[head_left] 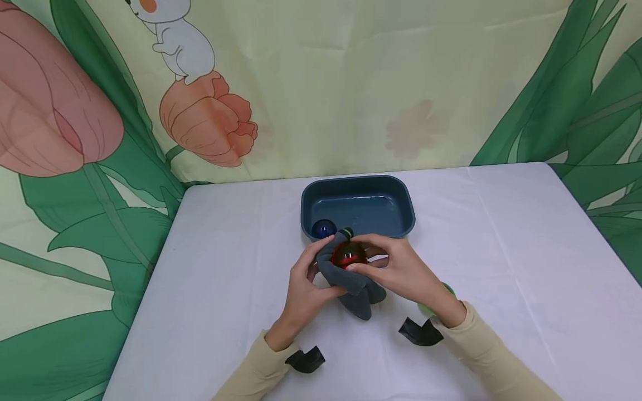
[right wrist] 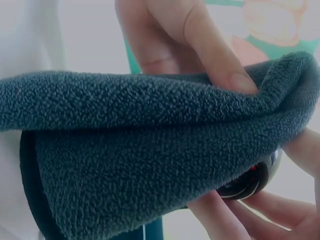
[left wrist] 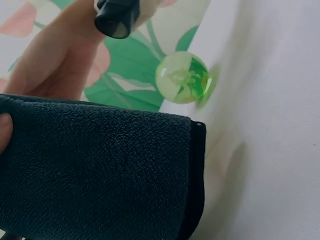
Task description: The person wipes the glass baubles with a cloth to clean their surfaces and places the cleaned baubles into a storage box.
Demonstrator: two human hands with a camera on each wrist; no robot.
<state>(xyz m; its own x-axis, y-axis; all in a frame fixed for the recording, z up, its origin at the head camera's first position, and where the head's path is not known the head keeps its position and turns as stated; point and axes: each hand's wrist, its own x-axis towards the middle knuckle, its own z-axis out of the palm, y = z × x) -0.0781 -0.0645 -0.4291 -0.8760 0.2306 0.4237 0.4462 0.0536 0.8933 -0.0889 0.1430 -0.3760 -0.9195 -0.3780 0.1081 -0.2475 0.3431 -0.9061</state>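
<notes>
A dark grey-blue cloth (head_left: pixel 357 287) is draped in my left hand (head_left: pixel 307 281), which grips it with the thumb in front and the fingers behind. Set into the cloth is a glossy dark red ball (head_left: pixel 349 254), pinched between the thumb and fingers of my right hand (head_left: pixel 401 267). In the right wrist view the cloth (right wrist: pixel 125 165) hides most of the ball (right wrist: pixel 250 181); the left thumb (right wrist: pixel 240 82) presses on the cloth's upper fold. The cloth (left wrist: pixel 95 170) hangs folded across the left wrist view.
Just beyond the hands stands a blue rectangular tray (head_left: pixel 358 180) with a dark blue ball (head_left: pixel 324 228) in its near left corner. A clear green ball (left wrist: pixel 182 77) lies on the white table (head_left: pixel 501 234), largely behind the right wrist in the head view. A printed curtain (head_left: pixel 341 83) hangs behind.
</notes>
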